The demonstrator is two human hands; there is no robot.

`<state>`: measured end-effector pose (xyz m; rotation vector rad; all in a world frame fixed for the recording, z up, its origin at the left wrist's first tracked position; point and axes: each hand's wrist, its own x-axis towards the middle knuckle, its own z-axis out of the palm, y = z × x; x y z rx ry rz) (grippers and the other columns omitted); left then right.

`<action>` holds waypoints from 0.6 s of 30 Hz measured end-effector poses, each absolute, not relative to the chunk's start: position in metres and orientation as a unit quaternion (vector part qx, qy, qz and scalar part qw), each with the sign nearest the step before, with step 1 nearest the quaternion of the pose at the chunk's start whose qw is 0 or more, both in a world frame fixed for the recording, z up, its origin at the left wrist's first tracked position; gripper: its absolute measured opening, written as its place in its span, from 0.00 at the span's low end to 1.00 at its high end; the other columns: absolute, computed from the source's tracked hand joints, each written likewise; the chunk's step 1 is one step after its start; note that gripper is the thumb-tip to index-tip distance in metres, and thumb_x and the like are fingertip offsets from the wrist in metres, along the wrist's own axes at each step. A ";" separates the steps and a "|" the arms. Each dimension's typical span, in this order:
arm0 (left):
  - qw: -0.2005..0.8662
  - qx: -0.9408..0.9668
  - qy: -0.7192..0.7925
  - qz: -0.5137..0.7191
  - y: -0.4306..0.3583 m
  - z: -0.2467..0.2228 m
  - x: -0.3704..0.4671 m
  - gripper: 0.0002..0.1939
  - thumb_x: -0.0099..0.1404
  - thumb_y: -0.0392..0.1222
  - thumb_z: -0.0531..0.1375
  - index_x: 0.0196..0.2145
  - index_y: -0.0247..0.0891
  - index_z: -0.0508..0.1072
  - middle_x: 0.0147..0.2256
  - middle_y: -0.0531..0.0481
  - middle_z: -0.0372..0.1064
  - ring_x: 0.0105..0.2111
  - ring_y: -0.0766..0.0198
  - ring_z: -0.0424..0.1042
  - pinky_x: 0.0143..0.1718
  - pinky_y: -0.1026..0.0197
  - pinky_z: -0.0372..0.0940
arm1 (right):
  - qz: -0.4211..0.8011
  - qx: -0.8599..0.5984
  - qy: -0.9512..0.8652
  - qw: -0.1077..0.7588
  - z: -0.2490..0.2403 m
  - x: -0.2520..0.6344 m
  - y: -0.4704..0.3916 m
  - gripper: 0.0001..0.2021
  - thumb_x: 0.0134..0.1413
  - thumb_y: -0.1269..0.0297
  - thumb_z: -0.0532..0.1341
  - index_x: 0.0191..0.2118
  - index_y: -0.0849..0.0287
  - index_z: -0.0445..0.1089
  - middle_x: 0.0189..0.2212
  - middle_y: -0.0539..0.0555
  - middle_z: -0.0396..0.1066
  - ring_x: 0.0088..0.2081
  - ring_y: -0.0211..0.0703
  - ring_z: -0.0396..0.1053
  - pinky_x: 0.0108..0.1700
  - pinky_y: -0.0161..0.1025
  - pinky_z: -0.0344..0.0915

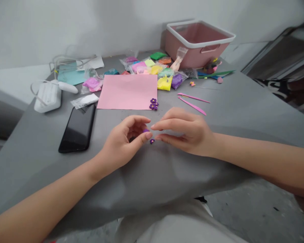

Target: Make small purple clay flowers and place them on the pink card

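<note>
Between the thumb and fingers of my left hand [128,136] is a small piece of purple clay [146,130], partly hidden by the fingers. My right hand [186,131] faces it, thumb and fingers apart, with nothing visible between them. Just below the gap between my hands, a small purple clay flower [152,141] with a light centre lies on the table. Several more purple flowers [153,104] with yellow centres sit together at the lower right corner of a pink sheet [129,91].
Pink modelling tools [192,105] lie beyond my right hand. Bags of coloured clay [164,82] crowd the back, beside a pink basket [192,44]. A black phone [77,130] and a white power strip [48,96] are at left. The table's [152,182] near edge runs below my hands.
</note>
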<state>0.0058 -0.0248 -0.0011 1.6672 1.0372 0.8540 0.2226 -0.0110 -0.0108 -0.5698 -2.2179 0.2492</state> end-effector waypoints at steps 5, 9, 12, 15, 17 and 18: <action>0.574 0.647 0.371 0.337 -0.027 0.001 0.007 0.20 0.61 0.38 0.65 0.50 0.40 0.68 0.37 0.50 0.76 0.37 0.63 0.77 0.41 0.61 0.72 | 0.062 -0.190 -0.895 0.399 -0.015 0.224 -0.012 0.08 0.65 0.63 0.59 0.45 0.56 0.73 0.35 0.54 0.72 0.38 0.39 0.70 0.43 0.39 0.70; 0.582 0.643 0.369 0.334 -0.028 0.004 0.006 0.19 0.61 0.37 0.66 0.49 0.41 0.68 0.36 0.51 0.77 0.37 0.62 0.79 0.39 0.61 0.74 | 0.061 -0.186 -0.894 0.402 -0.013 0.226 -0.013 0.08 0.66 0.64 0.58 0.45 0.53 0.73 0.33 0.53 0.71 0.38 0.38 0.69 0.43 0.39 0.69; 0.583 0.634 0.374 0.346 -0.029 0.005 0.007 0.19 0.60 0.37 0.66 0.48 0.42 0.68 0.35 0.52 0.77 0.36 0.62 0.79 0.38 0.62 0.74 | 0.063 -0.180 -0.890 0.415 -0.009 0.226 -0.014 0.08 0.65 0.66 0.58 0.44 0.53 0.73 0.33 0.53 0.71 0.38 0.38 0.69 0.42 0.39 0.70; 0.587 0.625 0.373 0.354 -0.029 0.006 0.008 0.18 0.60 0.36 0.65 0.48 0.42 0.67 0.34 0.52 0.78 0.36 0.63 0.79 0.37 0.64 0.74 | 0.057 -0.179 -0.885 0.427 -0.007 0.225 -0.015 0.07 0.64 0.69 0.59 0.42 0.54 0.73 0.32 0.53 0.71 0.36 0.39 0.69 0.41 0.39 0.70; 0.587 0.621 0.375 0.359 -0.029 0.007 0.008 0.18 0.60 0.36 0.65 0.47 0.41 0.68 0.33 0.52 0.78 0.36 0.62 0.80 0.37 0.63 0.74 | 0.058 -0.188 -0.881 0.430 -0.005 0.224 -0.016 0.06 0.63 0.69 0.59 0.41 0.53 0.73 0.32 0.53 0.72 0.35 0.39 0.70 0.40 0.39 0.71; 0.587 0.620 0.378 0.359 -0.029 0.007 0.008 0.17 0.60 0.37 0.66 0.47 0.41 0.67 0.33 0.52 0.78 0.36 0.62 0.80 0.37 0.63 0.74 | 0.060 -0.194 -0.879 0.432 -0.005 0.224 -0.016 0.06 0.63 0.69 0.60 0.41 0.53 0.73 0.32 0.53 0.72 0.35 0.39 0.70 0.40 0.40 0.71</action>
